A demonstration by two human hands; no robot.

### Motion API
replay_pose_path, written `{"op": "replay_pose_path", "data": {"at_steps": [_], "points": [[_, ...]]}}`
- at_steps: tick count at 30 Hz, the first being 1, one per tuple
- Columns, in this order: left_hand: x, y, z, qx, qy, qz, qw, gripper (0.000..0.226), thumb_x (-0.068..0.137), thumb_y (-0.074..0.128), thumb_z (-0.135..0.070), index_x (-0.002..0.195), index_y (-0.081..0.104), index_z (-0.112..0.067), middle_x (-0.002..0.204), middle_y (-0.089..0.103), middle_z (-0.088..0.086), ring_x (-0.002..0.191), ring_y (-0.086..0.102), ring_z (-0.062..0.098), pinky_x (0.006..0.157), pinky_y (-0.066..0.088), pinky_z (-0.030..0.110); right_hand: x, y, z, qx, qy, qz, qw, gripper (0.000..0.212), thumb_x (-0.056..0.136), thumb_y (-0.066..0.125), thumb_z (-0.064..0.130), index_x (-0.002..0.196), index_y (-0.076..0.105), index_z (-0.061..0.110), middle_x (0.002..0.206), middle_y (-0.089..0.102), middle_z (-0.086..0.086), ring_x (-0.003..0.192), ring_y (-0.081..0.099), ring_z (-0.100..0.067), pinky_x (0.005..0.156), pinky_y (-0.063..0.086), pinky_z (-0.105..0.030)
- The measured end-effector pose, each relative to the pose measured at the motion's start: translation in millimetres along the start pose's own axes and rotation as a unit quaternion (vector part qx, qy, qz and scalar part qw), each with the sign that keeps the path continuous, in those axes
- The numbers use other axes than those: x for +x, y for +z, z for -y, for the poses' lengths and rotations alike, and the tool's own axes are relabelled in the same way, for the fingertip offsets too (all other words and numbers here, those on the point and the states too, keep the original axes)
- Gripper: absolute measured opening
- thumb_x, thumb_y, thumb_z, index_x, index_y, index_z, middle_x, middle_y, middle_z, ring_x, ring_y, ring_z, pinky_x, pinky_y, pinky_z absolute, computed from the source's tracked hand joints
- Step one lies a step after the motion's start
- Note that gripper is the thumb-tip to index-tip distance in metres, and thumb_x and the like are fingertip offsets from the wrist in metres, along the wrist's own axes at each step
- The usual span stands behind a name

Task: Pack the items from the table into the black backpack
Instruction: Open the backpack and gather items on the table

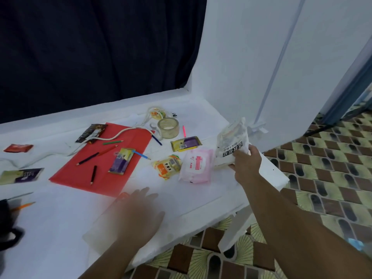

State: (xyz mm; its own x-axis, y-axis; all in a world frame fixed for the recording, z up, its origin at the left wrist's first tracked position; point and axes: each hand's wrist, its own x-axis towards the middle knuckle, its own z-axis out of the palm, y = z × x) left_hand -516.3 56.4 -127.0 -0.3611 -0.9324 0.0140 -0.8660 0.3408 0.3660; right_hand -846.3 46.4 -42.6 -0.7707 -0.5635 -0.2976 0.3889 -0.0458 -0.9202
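My right hand (246, 164) grips a white plastic packet with black print (231, 141), lifted at the table's right end. My left hand (138, 210), blurred, hovers with fingers spread over a clear plastic pouch (100, 224) near the front edge. A pink wipes pack (196, 166) and an orange-yellow snack pack (168, 166) lie just left of the right hand. The black backpack (8, 224) shows only as a dark edge at far left. A red folder (104, 158) holds coloured pencils (94, 174) and a purple-yellow sachet (120, 161).
The white table (60, 238) also carries a tape roll (168, 127), a white cord (120, 133), a dark snack bar (91, 132), another purple-yellow sachet (186, 143), a red sachet (18, 148) and an orange pencil (23, 206). A white wall stands right; patterned floor lies below.
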Motion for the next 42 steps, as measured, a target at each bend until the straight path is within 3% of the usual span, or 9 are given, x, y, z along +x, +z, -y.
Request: {"op": "replay_pose_path", "data": {"at_steps": [5,10,14,19,23,27,30,36,42], "points": [[2,-36,-4,-0.418,-0.091,-0.014,0.904,0.026,0.090,0.072,-0.035,0.116,0.067,-0.037,0.130,0.066,-0.010,0.125,0.058,0.012,0.104,0.048,0.037,-41,11,37,-0.075,-0.203,0.054,0.975,0.025,0.087,0.056,-0.004,0.097,0.066,0.017,0.080,0.064,0.005,0.064,0.059,0.002,0.060,0.050,-0.020],[4,-95,4,-0.532,-0.145,-0.121,0.826,0.024,0.094,0.069,-0.034,0.117,0.068,-0.030,0.120,0.071,-0.007,0.113,0.066,0.010,0.095,0.050,0.031,-83,48,38,-0.054,-0.039,0.233,0.970,0.023,0.086,0.054,0.000,0.096,0.070,0.014,0.098,0.075,-0.012,0.089,0.072,-0.031,0.080,0.058,-0.046],[-2,-132,31,-0.641,-0.237,-0.091,0.724,0.028,0.102,0.051,-0.047,0.117,0.065,-0.028,0.106,0.076,-0.001,0.098,0.073,0.020,0.084,0.057,0.039,-136,89,3,-0.103,0.083,0.427,0.894,0.036,0.092,0.044,-0.007,0.114,0.067,0.010,0.105,0.075,-0.015,0.091,0.073,-0.031,0.071,0.058,-0.039],[-58,-150,85,-0.590,-0.287,-0.137,0.742,0.026,0.095,0.060,-0.026,0.117,0.069,-0.016,0.113,0.073,0.017,0.107,0.067,0.042,0.094,0.050,0.058,-180,132,-58,-0.104,0.182,0.543,0.813,0.036,0.097,0.048,0.000,0.127,0.062,0.016,0.119,0.072,-0.011,0.107,0.070,-0.032,0.089,0.054,-0.047],[-104,-170,126,-0.569,-0.315,-0.182,0.737,0.023,0.095,0.055,-0.020,0.110,0.072,-0.023,0.110,0.072,0.019,0.092,0.062,0.032,0.081,0.045,0.043,-223,164,-97,-0.144,0.201,0.603,0.758,0.047,0.096,0.052,-0.005,0.134,0.052,0.023,0.122,0.071,-0.011,0.105,0.069,-0.039,0.073,0.058,-0.058],[-143,-183,172,-0.473,-0.339,-0.261,0.770,0.022,0.104,0.051,-0.021,0.111,0.071,-0.023,0.110,0.074,0.003,0.102,0.069,0.019,0.081,0.051,0.029,-254,206,-119,-0.165,0.190,0.614,0.748,0.047,0.094,0.050,-0.008,0.130,0.056,0.021,0.115,0.073,-0.015,0.096,0.070,-0.047,0.072,0.050,-0.074],[-163,-187,219,-0.223,-0.376,-0.371,0.819,0.024,0.102,0.056,-0.027,0.120,0.067,-0.017,0.117,0.066,-0.001,0.114,0.061,0.022,0.094,0.046,0.032,-275,235,-129,-0.172,0.180,0.613,0.749,0.044,0.095,0.049,-0.006,0.125,0.058,0.026,0.113,0.074,-0.011,0.092,0.072,-0.045,0.078,0.043,-0.080],[-177,-199,279,0.019,-0.487,-0.115,0.866,0.092,0.080,0.059,-0.077,0.154,0.024,-0.034,0.159,0.023,0.006,0.144,0.025,0.034,0.112,0.033,0.051,-303,283,-149,-0.135,0.190,0.589,0.774,0.045,0.096,0.045,-0.008,0.128,0.057,0.023,0.117,0.073,-0.009,0.091,0.074,-0.035,0.064,0.059,-0.059],[-200,-237,324,-0.077,-0.423,-0.283,0.857,0.047,0.088,0.068,-0.030,0.126,0.041,-0.033,0.105,0.068,0.004,0.096,0.065,0.030,0.076,0.049,0.035,-328,318,-165,-0.151,0.187,0.580,0.778,0.045,0.097,0.045,-0.008,0.129,0.057,0.021,0.118,0.072,-0.010,0.102,0.071,-0.035,0.071,0.060,-0.056]]}}
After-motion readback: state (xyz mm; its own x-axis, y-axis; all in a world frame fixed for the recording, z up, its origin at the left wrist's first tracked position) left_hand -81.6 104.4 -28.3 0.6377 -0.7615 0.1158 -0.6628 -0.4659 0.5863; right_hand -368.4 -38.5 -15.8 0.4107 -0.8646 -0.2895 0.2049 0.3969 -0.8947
